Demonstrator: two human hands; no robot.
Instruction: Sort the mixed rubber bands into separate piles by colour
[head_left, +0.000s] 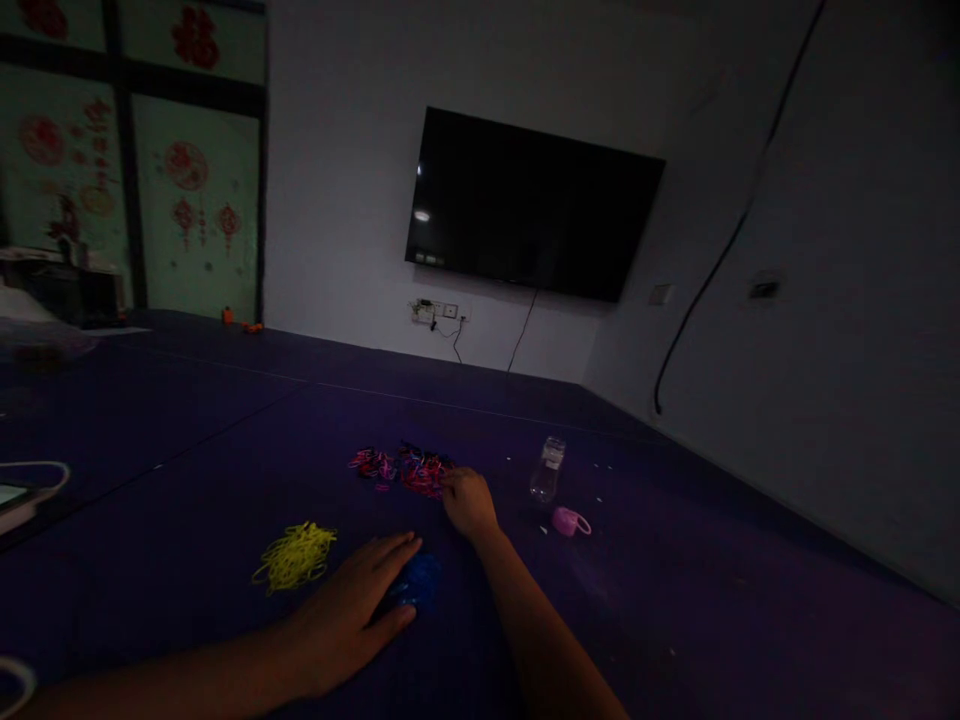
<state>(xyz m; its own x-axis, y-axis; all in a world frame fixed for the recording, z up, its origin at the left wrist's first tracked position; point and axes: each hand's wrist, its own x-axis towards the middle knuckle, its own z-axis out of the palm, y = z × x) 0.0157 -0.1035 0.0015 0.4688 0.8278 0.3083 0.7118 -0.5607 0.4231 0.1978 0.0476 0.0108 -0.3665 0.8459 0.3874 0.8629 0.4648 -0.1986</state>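
Observation:
My left hand [367, 600] rests low with its fingers stretched out and its thumb apart, around the left side of a blue heap of elastic bands [421, 582]. At the right edge of a mixed pile of pink, red and dark elastic bands [424, 472], my right hand [469, 502] has its fingers curled together. Its fingertips touch the pile, and what they hold, if anything, is hidden. A yellow heap of elastic bands [297, 556] lies to the left of my left hand.
Right of my right hand, a clear bottle [548, 470] lies near a pink cap with a loop [570, 521]. Small white scraps dot the purple surface [675, 560]. A device with a white cable [22, 505] sits at the left edge. Beyond, a television [532, 205] hangs on the wall.

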